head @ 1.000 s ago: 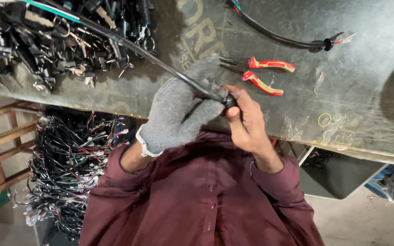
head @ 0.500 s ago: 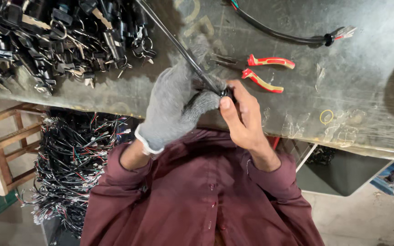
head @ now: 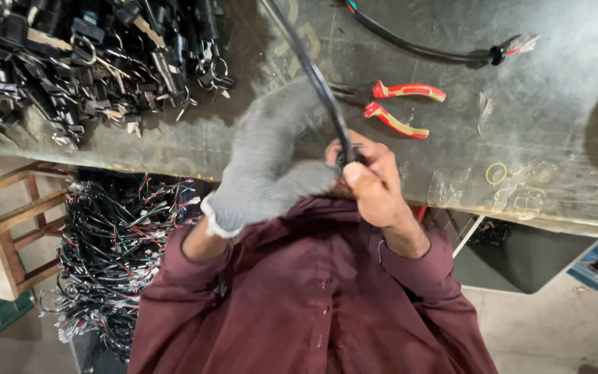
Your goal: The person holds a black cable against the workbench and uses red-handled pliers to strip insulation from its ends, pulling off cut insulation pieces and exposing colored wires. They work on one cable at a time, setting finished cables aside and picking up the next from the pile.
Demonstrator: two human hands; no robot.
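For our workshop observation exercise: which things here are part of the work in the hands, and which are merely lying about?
In hand:
gloved left hand
bare right hand
black cable, gripped by both

Lying about:
red-handled pliers
second cable
heap of black connectors
wire bundle under the bench

Bare grey metal tabletop (head: 562, 104) is lying open rightward; red-handled pliers (head: 399, 107) and heaped black connectors (head: 84, 62) are crowding elsewhere.

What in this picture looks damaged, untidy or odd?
The second black cable on the workbench ends in bare coloured wire ends, fanned out past its sheath. Below the bench, a tangled wire heap hangs loosely. Nothing else stands out.
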